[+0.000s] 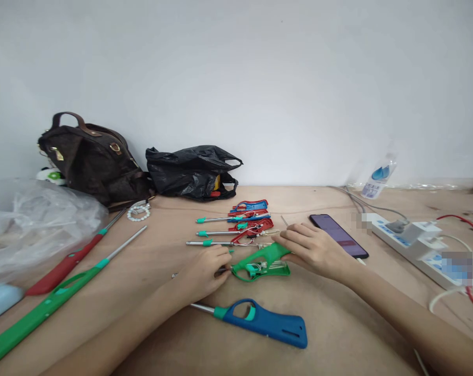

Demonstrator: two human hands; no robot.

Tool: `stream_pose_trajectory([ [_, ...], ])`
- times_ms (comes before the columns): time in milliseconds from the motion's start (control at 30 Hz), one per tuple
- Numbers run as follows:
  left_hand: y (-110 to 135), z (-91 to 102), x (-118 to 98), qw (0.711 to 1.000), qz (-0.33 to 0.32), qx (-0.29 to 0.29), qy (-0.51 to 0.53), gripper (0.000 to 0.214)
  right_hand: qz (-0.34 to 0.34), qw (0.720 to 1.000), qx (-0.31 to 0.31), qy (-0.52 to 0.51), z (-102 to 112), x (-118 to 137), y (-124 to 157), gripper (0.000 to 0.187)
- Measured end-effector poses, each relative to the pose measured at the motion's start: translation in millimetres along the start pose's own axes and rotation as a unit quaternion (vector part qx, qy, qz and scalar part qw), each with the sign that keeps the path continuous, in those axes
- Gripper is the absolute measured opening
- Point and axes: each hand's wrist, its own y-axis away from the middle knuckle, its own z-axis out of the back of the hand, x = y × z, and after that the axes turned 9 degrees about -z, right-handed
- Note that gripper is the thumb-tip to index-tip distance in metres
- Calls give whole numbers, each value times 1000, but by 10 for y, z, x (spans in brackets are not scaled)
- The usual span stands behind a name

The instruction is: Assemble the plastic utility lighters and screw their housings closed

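A green lighter shell (264,262) with its inner parts showing lies on the table between my hands. My left hand (205,271) is closed in a pinch at the shell's metal nozzle end. My right hand (312,248) rests on the shell's handle end, fingers curled over it. Behind the shell lie several opened long lighters (242,225) with red and blue handles and metal rods. A whole blue lighter (263,322) lies nearer to me.
A long green lighter (44,308) and a red one (66,265) lie at the left beside a clear plastic bag (32,224). A brown handbag (91,159) and black plastic bag (191,172) stand at the wall. A phone (338,235), power strip (412,240) and bottle (377,180) are at the right.
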Motion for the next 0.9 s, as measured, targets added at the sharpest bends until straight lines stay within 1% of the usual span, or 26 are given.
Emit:
stream_pose_trajectory([
  [67,-6,19,-12,1000,1,-7,19,12,-30,999,-17,-27,-1,-16,4,35],
  [100,-12,34,-21,1000,3,-8,28,12,-42,998,-14,-44,-4,-26,4,34],
  [233,-35,97,-51,998,17,-11,62,11,-67,990,41,-114,-25,-69,8,29],
  [333,-40,117,-52,996,31,-18,82,8,-81,981,81,-154,-43,-56,6,27],
  [400,-36,109,-48,995,44,-20,88,7,-83,977,95,-175,-54,-16,-2,26],
  [467,-29,88,-45,994,56,-29,89,8,-85,974,96,-187,-67,37,-17,25],
  [600,-18,46,-39,989,63,-54,126,24,-93,973,79,-197,-96,110,-44,22],
  [700,-9,39,-42,985,66,-56,149,37,-89,971,80,-206,-129,122,-47,22],
  [900,13,15,-45,992,54,-35,111,53,-71,970,90,-212,-242,147,-37,31],
])
